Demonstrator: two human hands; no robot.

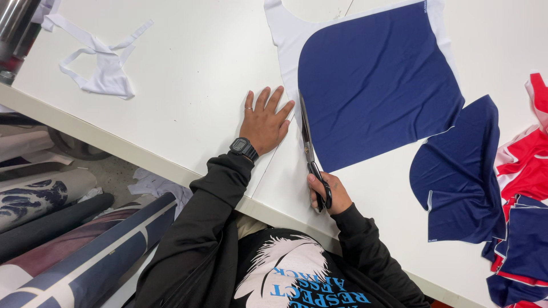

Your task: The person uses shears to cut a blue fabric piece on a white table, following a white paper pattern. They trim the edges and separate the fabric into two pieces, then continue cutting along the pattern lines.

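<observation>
The right hand (331, 194) grips black scissors (311, 151), blades along the edge of the navy panel (377, 85) at its 1 o'clock. The left hand (264, 121) lies flat, fingers spread, on the table (194, 74). Cut pieces (459, 171) are at 3 o'clock, white scraps (105, 65) at 10.

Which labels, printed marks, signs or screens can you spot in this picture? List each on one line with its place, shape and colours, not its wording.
Wristwatch: on the left wrist, black and square, with a small dark screen.
Shirt print: on the person's black top at the bottom edge, a white feather with blue lettering.
Small mark: on the white border of the navy fabric panel, tiny and dark.
No packages or signs.
</observation>
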